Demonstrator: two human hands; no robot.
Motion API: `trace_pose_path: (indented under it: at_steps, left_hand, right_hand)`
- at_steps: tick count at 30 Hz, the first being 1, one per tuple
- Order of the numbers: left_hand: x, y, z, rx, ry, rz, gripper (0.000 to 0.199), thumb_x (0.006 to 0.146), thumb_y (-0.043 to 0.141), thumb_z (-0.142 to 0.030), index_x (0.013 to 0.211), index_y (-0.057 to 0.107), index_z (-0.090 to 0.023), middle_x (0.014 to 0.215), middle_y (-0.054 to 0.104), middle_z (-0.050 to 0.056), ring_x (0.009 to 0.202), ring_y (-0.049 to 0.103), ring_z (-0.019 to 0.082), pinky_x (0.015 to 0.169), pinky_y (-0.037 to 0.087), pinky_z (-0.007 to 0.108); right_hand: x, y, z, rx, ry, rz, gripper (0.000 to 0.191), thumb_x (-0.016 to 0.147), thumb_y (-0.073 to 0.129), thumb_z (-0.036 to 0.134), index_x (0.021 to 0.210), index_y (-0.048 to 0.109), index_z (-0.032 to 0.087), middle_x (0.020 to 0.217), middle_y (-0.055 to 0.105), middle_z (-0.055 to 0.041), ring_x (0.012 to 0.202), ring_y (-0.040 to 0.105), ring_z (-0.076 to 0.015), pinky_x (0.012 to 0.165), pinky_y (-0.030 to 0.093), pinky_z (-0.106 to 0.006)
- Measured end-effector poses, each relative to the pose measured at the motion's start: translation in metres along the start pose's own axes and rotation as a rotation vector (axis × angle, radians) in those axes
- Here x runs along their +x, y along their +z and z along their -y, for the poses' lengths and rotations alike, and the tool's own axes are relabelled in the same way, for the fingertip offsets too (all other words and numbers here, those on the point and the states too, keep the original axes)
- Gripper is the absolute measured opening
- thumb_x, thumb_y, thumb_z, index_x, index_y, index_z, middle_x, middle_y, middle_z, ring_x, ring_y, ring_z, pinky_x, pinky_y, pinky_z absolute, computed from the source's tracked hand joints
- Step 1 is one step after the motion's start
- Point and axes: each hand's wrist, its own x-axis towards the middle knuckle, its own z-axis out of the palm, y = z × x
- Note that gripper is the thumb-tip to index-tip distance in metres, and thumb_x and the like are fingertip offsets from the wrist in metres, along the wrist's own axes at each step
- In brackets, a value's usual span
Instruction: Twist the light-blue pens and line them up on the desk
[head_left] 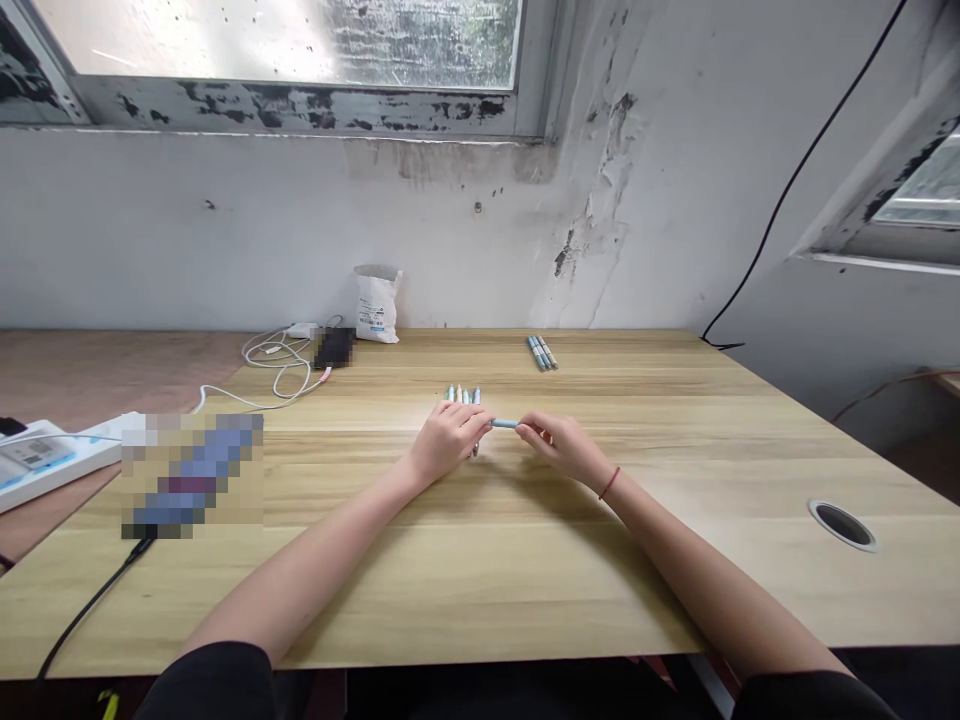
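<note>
A light-blue marker (pixel 505 423) is held level above the table between my two hands. My left hand (pixel 450 437) is closed on its left end, with the fingertips pinched together. From the other side, my right hand (pixel 564 447) grips the right end between thumb and fingers; a thin red cord circles that wrist. Several markers (pixel 463 395) lie side by side beneath and behind my left hand, which hides most of their length. Farther back on the right, a small group of markers (pixel 542 352) lies together on the table.
The wooden table (pixel 405 590) meets a stained wall. A white packet (pixel 377 305) stands at the back, beside a blurred dark object (pixel 334 348) and white cables (pixel 281 375). A blurred device (pixel 196 475) and a power strip (pixel 71 455) are left. A cable hole (pixel 843 525) is right.
</note>
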Motion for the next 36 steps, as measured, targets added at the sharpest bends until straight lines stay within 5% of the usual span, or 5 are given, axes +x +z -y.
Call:
trace_pose_path:
  at_steps: [10,16,26,30,36]
  left_hand:
    - [-0.001,0.004,0.000,0.001,0.010,0.006,0.020,0.093,0.044,-0.025,0.108,0.057,-0.022,0.103,0.066,0.004,0.093,0.060,0.017,0.079,0.040,0.032]
    - [0.000,0.002,-0.002,-0.007,0.004,-0.001,0.019,0.093,0.044,-0.024,0.107,0.056,-0.021,0.102,0.066,0.003,0.090,0.061,0.015,0.077,0.039,0.032]
    - [0.001,0.000,-0.003,0.019,0.007,-0.022,0.017,0.093,0.044,-0.025,0.105,0.057,-0.023,0.102,0.067,0.001,0.089,0.062,0.014,0.077,0.038,0.031]
    - [0.002,-0.001,-0.004,-0.061,-0.056,0.011,0.016,0.093,0.044,-0.025,0.104,0.056,-0.022,0.100,0.067,0.000,0.090,0.061,0.013,0.076,0.038,0.029]
    - [0.004,-0.002,-0.011,-0.135,-0.122,0.024,0.016,0.094,0.042,-0.026,0.102,0.056,-0.022,0.098,0.067,0.000,0.089,0.061,0.012,0.075,0.038,0.028]
  right_hand:
    - [-0.001,0.002,-0.001,-0.086,-0.025,0.000,0.033,0.093,0.035,0.041,0.080,0.058,0.022,0.064,0.060,-0.0013,0.055,0.052,-0.0138,0.054,0.038,-0.025]
    - [-0.001,0.003,-0.003,-0.122,-0.043,-0.073,0.021,0.090,0.044,0.040,0.095,0.057,0.023,0.077,0.065,-0.0030,0.059,0.055,-0.0144,0.057,0.039,-0.025]
    - [-0.002,0.006,0.002,-0.219,-0.076,-0.095,0.031,0.095,0.033,0.035,0.081,0.057,0.019,0.064,0.060,-0.0022,0.053,0.051,-0.0132,0.051,0.033,-0.023]
    - [-0.001,0.006,-0.001,-0.313,-0.185,-0.178,0.021,0.094,0.040,0.033,0.093,0.056,0.019,0.076,0.064,-0.0032,0.059,0.054,-0.0126,0.053,0.034,-0.023]
    - [0.000,0.006,-0.005,-0.561,-0.351,-0.247,0.023,0.095,0.037,0.023,0.083,0.056,0.017,0.073,0.062,-0.0041,0.064,0.053,-0.0132,0.053,0.030,-0.024]
